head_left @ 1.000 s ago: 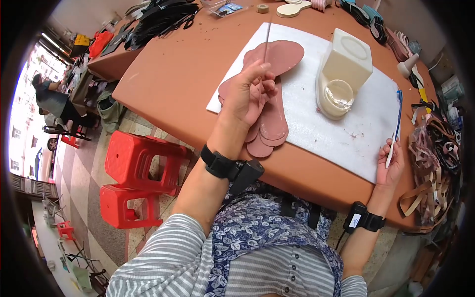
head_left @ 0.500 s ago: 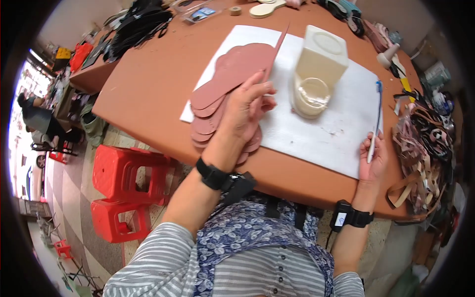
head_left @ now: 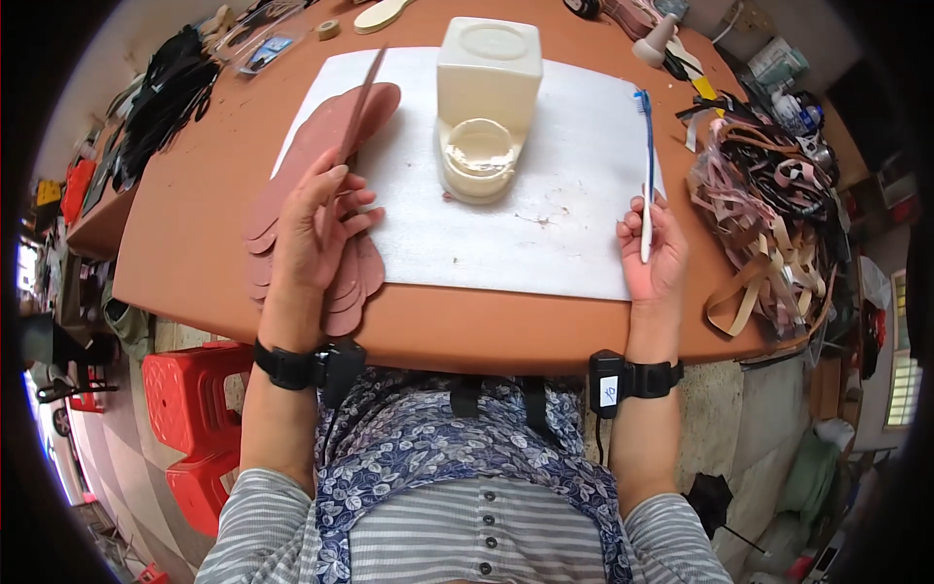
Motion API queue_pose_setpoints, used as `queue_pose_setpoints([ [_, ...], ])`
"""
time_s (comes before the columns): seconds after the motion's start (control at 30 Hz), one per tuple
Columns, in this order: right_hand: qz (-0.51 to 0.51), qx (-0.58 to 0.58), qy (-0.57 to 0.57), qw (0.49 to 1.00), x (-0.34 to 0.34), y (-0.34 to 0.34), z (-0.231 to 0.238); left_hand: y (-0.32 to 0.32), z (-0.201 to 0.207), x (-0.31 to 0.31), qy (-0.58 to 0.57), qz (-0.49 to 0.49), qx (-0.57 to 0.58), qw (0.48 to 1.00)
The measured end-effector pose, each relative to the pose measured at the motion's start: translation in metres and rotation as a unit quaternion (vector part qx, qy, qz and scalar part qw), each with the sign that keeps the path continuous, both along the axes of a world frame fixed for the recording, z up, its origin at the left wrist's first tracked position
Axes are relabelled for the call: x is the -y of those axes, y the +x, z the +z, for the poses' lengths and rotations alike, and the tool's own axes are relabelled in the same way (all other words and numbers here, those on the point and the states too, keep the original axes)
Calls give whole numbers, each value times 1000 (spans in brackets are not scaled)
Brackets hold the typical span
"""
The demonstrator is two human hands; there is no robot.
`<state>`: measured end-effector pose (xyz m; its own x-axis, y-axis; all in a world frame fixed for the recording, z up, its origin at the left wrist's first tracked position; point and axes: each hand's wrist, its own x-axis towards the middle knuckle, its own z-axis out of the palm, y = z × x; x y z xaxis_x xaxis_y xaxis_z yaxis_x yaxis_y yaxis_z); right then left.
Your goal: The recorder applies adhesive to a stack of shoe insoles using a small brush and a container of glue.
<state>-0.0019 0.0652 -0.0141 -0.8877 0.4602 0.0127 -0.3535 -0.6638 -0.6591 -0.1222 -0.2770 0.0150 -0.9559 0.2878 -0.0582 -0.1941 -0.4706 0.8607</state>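
My left hand [head_left: 326,219] pinches one flat pink shoe insole [head_left: 366,97], held up on edge so that only its thin side shows. Below that hand lies a fanned pile of the same pink insoles [head_left: 313,144], partly on the white board [head_left: 574,238] and partly over its near-left edge. Closed around a white-handled toothbrush [head_left: 648,180] with a blue upper part, my right hand [head_left: 657,255] is by the board's right edge, bristle end pointing away from me. A cream container [head_left: 488,73] with an open round front cup [head_left: 477,165] of pale, glossy liquid stands on the board.
The board lies on a brown table [head_left: 195,229]. Tangled straps and strips [head_left: 764,219] heap up at the right, black straps [head_left: 170,102] at the far left. A tape roll [head_left: 329,29] sits at the back. Red stools [head_left: 195,399] stand left of the table.
The view has turned right, so the table's things appear farther left. Against the board, the raised insole has shifted left over the pile. My right hand still grips the toothbrush.
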Motion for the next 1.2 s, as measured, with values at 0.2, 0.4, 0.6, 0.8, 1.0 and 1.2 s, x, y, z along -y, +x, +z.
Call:
queue_pose_setpoints([
  [0.2,4,11,4,1000,6,-6,1,6,-8,-14,-206,72,-84,972],
  [0.4,-6,9,9,1000,-3,-2,-10,10,-16,-23,-495,225,-318,777],
  [0.6,2,14,24,1000,1,-1,-3,18,-3,-9,-595,210,-312,710],
  [0.8,-12,19,-20,1000,1,-2,-1,40,19,-24,-622,215,-407,633],
  [1.0,-29,-23,-37,999,33,-22,35,68,42,-71,-326,-283,-229,872],
  [1.2,-106,-37,0,994,58,-38,57,91,18,-119,-165,-549,-120,811],
])
